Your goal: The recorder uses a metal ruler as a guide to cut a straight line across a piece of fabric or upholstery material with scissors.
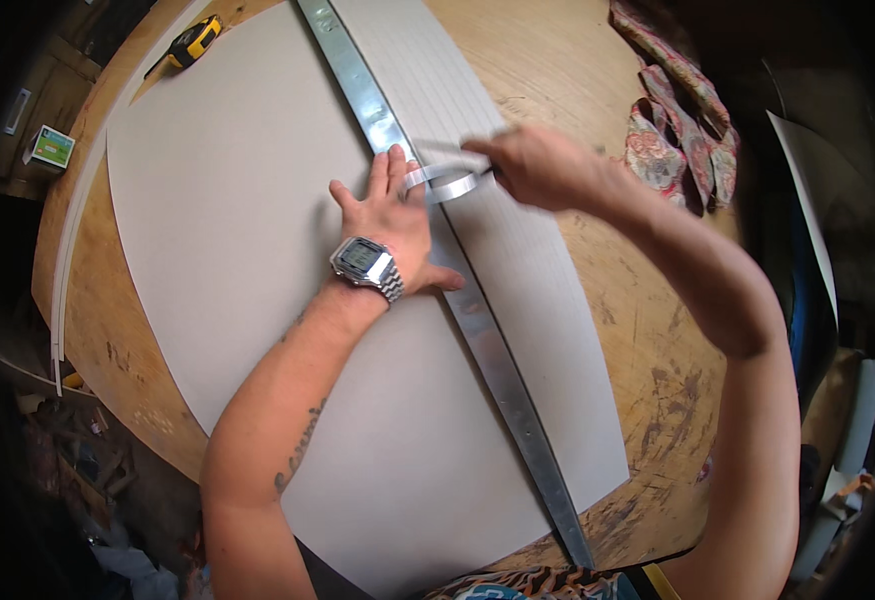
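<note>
1. Metal first: pressed down on the long straightedge with the left hand, with fingers spread, the thumb and nearest fingertips on the metal, and the little finger out over the pale sheet.
2. Wore a silver wristwatch on the left wrist.
3. Held the right hand just right of the straightedge, above the sheet, with fingers curled; could not tell, through the blur, how tightly closed or around what.
4. Saw a shiny curved band between the two hands, over the straightedge.
5. Had the straightedge lying lengthwise over the sheet, from toward the far edge of the wooden tabletop down to its near edge.
6. Noticed faint lines along the sheet's right part.
7. Saw a yellow and black tape measure near the tabletop's far left corner, and a narrow white strip along its left edge.
8. Found a crumpled patterned cloth toward the far right corner.
9. Glimpsed, beyond the left edge, a small green and white box; beyond the right edge, a white panel.
</note>
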Action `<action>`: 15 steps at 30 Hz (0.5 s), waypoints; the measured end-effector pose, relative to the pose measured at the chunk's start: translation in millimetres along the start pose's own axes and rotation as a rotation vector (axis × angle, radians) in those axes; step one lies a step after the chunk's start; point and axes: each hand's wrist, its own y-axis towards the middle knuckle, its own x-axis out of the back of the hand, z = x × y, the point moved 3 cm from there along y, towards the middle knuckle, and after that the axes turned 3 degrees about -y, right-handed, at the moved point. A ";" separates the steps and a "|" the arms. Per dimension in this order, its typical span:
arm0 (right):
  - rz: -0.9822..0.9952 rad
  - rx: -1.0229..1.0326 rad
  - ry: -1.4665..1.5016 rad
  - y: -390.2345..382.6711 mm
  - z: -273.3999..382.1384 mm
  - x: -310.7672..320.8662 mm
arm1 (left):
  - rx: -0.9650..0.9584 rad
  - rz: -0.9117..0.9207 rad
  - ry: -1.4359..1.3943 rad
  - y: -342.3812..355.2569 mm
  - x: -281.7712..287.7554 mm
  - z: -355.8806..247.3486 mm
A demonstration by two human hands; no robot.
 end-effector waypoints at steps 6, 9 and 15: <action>0.352 -0.094 0.105 -135.4 55.1 -23.1 | 0.044 0.045 0.042 7.1 -1.2 -10.9; 0.361 -0.054 0.085 -205.0 86.2 -34.3 | 0.070 0.059 0.067 6.4 2.3 -6.9; -0.099 -0.260 0.217 -266.4 136.4 -67.4 | 0.093 0.104 0.080 14.0 5.0 -15.5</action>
